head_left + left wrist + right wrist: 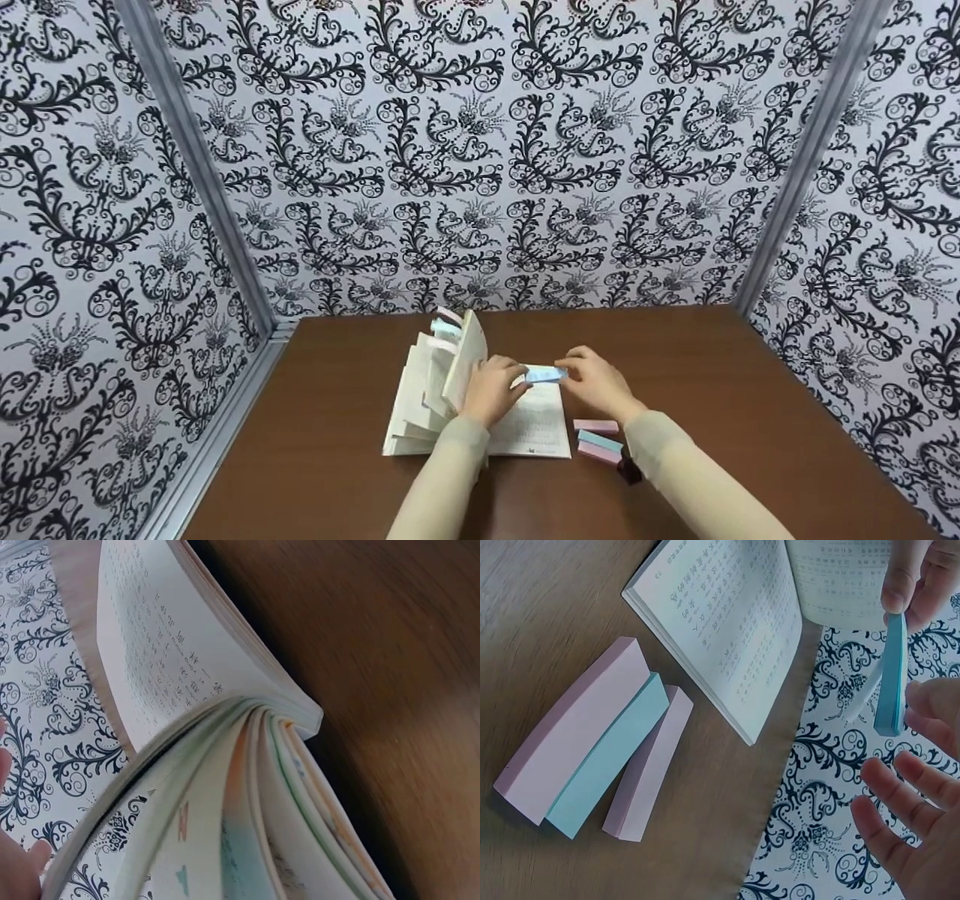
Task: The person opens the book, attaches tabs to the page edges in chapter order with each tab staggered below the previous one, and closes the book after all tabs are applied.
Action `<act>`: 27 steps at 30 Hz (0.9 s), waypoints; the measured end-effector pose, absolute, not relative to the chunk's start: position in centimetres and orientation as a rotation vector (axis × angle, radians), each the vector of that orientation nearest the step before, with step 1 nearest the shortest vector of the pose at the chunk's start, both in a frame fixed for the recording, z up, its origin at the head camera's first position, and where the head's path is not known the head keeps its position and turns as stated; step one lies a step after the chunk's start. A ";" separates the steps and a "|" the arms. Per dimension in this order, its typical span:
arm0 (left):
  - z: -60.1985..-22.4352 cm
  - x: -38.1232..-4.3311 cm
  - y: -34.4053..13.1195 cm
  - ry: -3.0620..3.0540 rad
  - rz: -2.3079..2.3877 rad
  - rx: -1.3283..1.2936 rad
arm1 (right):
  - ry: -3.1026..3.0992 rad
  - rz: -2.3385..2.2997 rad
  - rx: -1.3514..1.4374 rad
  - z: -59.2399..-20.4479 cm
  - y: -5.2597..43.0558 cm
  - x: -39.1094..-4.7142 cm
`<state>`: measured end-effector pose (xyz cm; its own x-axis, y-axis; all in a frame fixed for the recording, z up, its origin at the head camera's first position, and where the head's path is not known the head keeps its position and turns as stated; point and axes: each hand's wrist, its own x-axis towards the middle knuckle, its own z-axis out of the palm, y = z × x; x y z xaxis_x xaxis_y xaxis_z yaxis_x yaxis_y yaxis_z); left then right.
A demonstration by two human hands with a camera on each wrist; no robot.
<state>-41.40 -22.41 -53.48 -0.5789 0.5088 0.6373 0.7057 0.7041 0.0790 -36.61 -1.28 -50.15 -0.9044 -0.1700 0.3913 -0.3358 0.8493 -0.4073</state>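
Above the right page of an open book (534,427), my left hand (491,390) pinches one end of a light-blue sticky note pad (544,374). My right hand (596,382) has its thumb and a finger at the pad's other end, its remaining fingers spread in the right wrist view. There, a thin pale strip (864,696) angles away from the side of the pad (891,682). Several leaves on the book's left side stand fanned up, with pink and blue paper strips (445,328) sticking out at their top. Handwritten-looking lines cover the page facing up.
Right of the book, two pink pads (574,724) and a blue pad (609,757) lie side by side on the brown table (675,360). A small dark object (629,470) sits by my right sleeve. Patterned walls (480,150) stand behind and on both sides.
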 end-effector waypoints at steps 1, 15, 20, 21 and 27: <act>-53.5 -41.4 -22.4 -2.320 -0.433 -0.922 | -2.677 0.676 0.386 -50.2 -1.3 -36.6; -53.3 -41.0 -22.8 -2.323 -0.388 -0.896 | -2.690 0.588 0.369 -50.5 -1.2 -36.7; -53.5 -41.2 -22.8 -2.326 -0.392 -0.899 | -2.664 0.596 0.383 -50.5 -1.2 -36.7; -53.6 -41.2 -22.8 -2.326 -0.392 -0.900 | -2.659 0.602 0.380 -50.5 -1.2 -36.7; -53.8 -41.4 -22.8 -2.327 -0.376 -0.901 | -2.619 0.705 0.331 -50.3 -1.5 -36.8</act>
